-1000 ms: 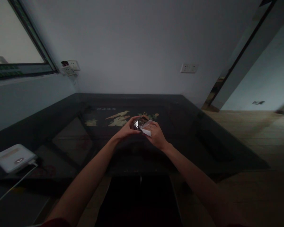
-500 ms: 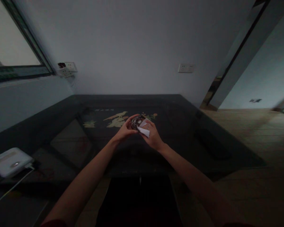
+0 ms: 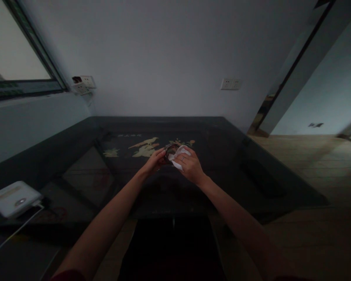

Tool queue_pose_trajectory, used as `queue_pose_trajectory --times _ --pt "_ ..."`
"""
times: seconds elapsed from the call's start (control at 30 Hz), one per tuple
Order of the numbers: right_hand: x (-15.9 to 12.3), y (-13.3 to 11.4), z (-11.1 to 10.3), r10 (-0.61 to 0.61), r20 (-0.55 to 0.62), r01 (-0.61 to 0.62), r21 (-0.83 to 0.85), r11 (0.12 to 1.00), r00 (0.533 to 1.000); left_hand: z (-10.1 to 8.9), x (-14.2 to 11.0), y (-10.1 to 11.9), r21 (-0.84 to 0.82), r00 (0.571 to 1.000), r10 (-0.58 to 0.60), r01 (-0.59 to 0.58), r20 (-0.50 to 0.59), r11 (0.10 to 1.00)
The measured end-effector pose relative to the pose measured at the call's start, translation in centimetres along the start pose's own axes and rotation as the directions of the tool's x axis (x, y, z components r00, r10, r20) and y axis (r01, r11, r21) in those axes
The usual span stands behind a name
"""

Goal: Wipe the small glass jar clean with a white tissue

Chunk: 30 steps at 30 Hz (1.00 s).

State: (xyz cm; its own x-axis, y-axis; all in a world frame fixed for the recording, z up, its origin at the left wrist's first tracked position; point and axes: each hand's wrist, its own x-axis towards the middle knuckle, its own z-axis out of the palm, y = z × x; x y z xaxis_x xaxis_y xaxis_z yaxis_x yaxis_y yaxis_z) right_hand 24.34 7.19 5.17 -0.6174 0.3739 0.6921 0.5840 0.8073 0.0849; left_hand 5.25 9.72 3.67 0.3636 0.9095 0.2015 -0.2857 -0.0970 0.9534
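Observation:
A small shiny round glass vessel (image 3: 171,147) with a dark rim is held over the middle of the dark table; I cannot tell whether it is a cup or an ashtray. My left hand (image 3: 156,160) grips its left side, thumb at the near rim and fingers around the outside. A crumpled white tissue (image 3: 178,165) is bunched in my right hand (image 3: 189,164), which wears a ring and presses the tissue against the vessel's right side and rim. The palm side of my right hand is hidden.
The dark glossy table (image 3: 222,156) carries a bird-and-flower picture (image 3: 144,148). A white box-shaped device (image 3: 16,199) with a cable lies at the left edge. A dark flat oblong (image 3: 261,178) lies on the right. Wall sockets (image 3: 231,84) are behind.
My right hand has turned over the vessel, its back and ring now showing, with the tissue pushed to the rim. The vessel has tilted, and my left fingers have shifted lower round its side.

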Motion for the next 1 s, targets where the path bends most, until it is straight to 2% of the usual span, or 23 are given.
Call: queue_pose_trajectory --times 0.17,0.37,0.47,0.6,0.77,1.0 --pt "-0.1 -0.7 0.6 0.101 -0.035 -0.101 0.009 0.995 0.994 0.1 0.2 -0.6 -0.07 1.0 -0.007 0.007 -0.01 0.998" --pt "-0.4 -1.3 2.1 0.261 -0.036 -0.251 0.172 0.953 0.965 1.2 0.1 -0.4 -0.106 0.998 0.031 -0.037 -0.051 0.994" --pt "-0.5 -1.8 2.7 0.299 -0.051 -0.281 0.221 0.934 0.953 1.5 0.0 0.0 -0.123 0.997 0.068 -0.073 -0.046 0.99" --pt "-0.4 -1.8 2.5 0.259 -0.067 -0.24 0.21 0.948 0.964 1.4 0.0 0.0 -0.16 0.997 0.067 -0.073 -0.045 0.984" --pt "-0.4 -0.6 1.7 0.144 -0.015 -0.143 0.061 0.988 0.989 1.2 0.3 -0.4 -0.221 0.999 0.03 -0.037 -0.035 0.975" --pt "-0.6 0.8 0.6 0.054 0.087 -0.049 -0.062 0.997 0.995 1.2 0.3 -0.3 -0.186 0.992 -0.105 0.091 -0.068 0.978"
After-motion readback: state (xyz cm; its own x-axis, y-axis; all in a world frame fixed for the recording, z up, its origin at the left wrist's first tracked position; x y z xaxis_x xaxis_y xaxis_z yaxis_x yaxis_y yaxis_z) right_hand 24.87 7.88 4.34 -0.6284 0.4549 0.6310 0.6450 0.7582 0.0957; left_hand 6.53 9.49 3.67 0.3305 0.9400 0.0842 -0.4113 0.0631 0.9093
